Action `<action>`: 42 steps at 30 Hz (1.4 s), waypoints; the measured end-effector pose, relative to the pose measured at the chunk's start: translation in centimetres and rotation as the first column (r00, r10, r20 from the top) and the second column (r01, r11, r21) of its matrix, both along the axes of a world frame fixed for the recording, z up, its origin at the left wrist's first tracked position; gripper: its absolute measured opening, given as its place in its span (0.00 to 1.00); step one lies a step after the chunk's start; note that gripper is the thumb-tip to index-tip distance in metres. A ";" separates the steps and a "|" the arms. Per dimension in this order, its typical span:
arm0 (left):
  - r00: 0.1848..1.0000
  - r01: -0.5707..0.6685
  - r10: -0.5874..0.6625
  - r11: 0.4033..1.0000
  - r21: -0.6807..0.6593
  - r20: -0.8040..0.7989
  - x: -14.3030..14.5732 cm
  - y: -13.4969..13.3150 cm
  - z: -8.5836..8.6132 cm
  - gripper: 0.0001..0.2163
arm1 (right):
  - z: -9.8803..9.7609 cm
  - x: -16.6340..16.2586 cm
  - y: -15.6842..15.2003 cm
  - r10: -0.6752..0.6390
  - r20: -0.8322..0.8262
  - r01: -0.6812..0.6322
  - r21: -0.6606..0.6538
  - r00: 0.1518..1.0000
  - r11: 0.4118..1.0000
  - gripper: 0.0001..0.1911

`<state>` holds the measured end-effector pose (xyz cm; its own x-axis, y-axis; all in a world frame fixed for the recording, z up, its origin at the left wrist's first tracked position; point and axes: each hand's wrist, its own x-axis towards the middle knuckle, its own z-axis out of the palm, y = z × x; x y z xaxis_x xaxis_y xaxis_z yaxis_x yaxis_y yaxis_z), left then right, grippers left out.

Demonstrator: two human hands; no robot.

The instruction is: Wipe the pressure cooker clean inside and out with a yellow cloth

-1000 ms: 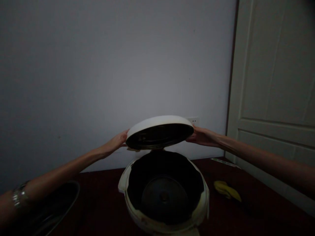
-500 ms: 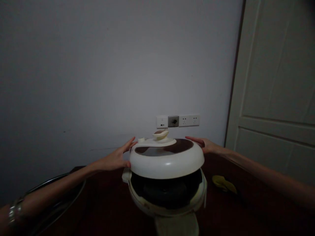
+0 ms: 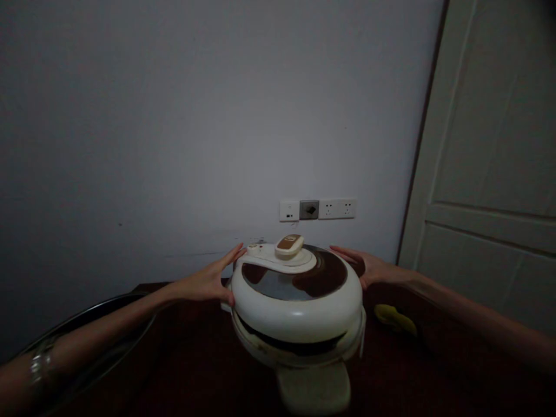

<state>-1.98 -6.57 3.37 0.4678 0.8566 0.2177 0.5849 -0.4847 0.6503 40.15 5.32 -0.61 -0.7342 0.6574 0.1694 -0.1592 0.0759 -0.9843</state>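
A cream electric cooker body [image 3: 304, 359] stands on a dark red table [image 3: 191, 370]. Its round cream lid [image 3: 299, 301], with a dark glossy top and a small knob, sits low over the body, a thin dark gap showing at the front. My left hand [image 3: 212, 280] presses flat against the lid's left side, fingers stretched. My right hand [image 3: 369, 267] lies against the lid's right side, fingers stretched too. Both hands hold the lid between them.
A dark round pot with a metal rim [image 3: 99, 324] sits at the left by my left forearm. A yellow object [image 3: 393, 318] lies on the table to the right. Wall sockets [image 3: 319, 209] are behind the cooker. A pale door [image 3: 495, 174] is at right.
The lid was held up and tilted, showing its dark underside and the open cooker. Both hands have turned it top-up and lowered it onto the cooker body.
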 end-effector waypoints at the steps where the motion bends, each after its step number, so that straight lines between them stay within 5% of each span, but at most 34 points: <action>1: 1.000 0.004 -0.004 1.000 -0.005 0.001 0.0 -0.1 0.0 0.58 | -0.1 0.0 -0.2 0.002 -0.011 -0.002 -0.006 1.000 1.000 0.56; 32: 0.996 -0.021 0.024 0.999 0.031 -0.080 0.5 -0.6 -0.5 0.61 | -0.8 0.2 -1.5 0.020 0.042 -0.025 0.107 0.999 0.994 0.65; 42: 0.992 -0.052 0.053 0.999 0.007 -0.113 0.8 -1.1 0.0 0.61 | 0.0 -0.1 -3.1 -0.008 -0.020 0.009 0.068 1.000 0.998 0.51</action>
<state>-1.16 -7.65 3.35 0.4439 0.8799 0.1698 0.6791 -0.4539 0.5768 40.05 2.22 -0.65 -0.7250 0.6498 0.2284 -0.1775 0.1441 -0.9735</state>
